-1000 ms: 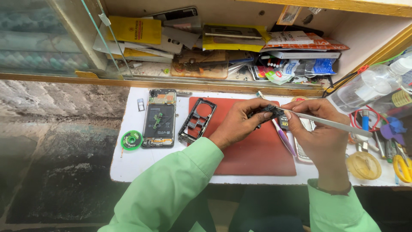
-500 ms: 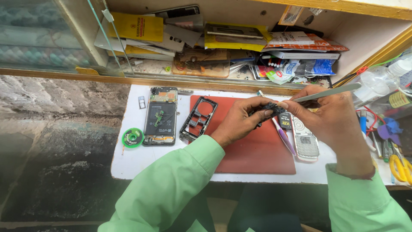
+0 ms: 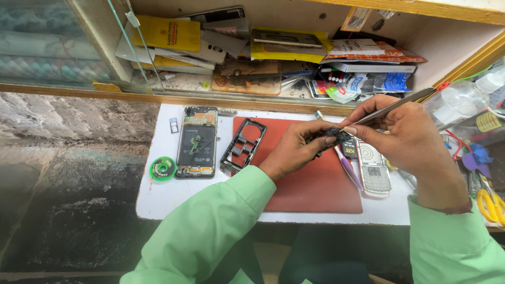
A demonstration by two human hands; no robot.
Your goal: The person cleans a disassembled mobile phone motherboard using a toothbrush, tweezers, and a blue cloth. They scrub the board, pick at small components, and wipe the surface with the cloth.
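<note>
Small dark part (image 3: 332, 138) near yellow packets (image 3: 167, 33)

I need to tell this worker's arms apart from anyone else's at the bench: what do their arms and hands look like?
Both arms wear loose, light green long sleeves: the left sleeve runs to the wrist, and the right sleeve ends in a plain cuff. The left hand and right hand are bare, with no gloves. No rings or watch show, though the right wrist is partly hidden.
</note>
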